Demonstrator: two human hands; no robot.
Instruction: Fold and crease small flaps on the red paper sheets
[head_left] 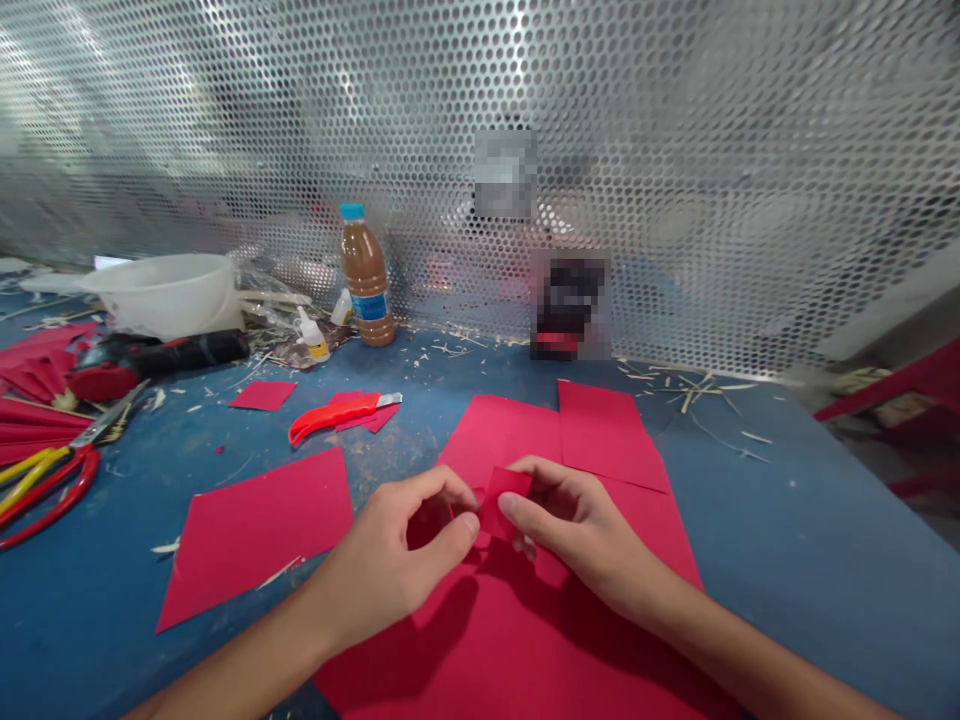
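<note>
Over the large red paper sheets (600,630), my right hand (574,515) pinches a small red paper piece (495,505) between thumb and fingers. The piece is held up, tilted, above the sheets. My left hand (412,540) is curled at the left edge of this piece, its thumb and forefinger tips close together there. Exactly how much of the paper lies between the left fingertips is hard to see. Behind my right hand, a separate red rectangle (600,425) overlaps the back of the sheets.
On the left lie a red card (259,540), an orange cutter knife (334,415) with blade out, and scissors (82,455). Further back are a black-red power tool (157,362), a white tub (169,290), a glue bottle (313,340) and a brown-filled bottle (365,280) before a perforated metal panel (675,150).
</note>
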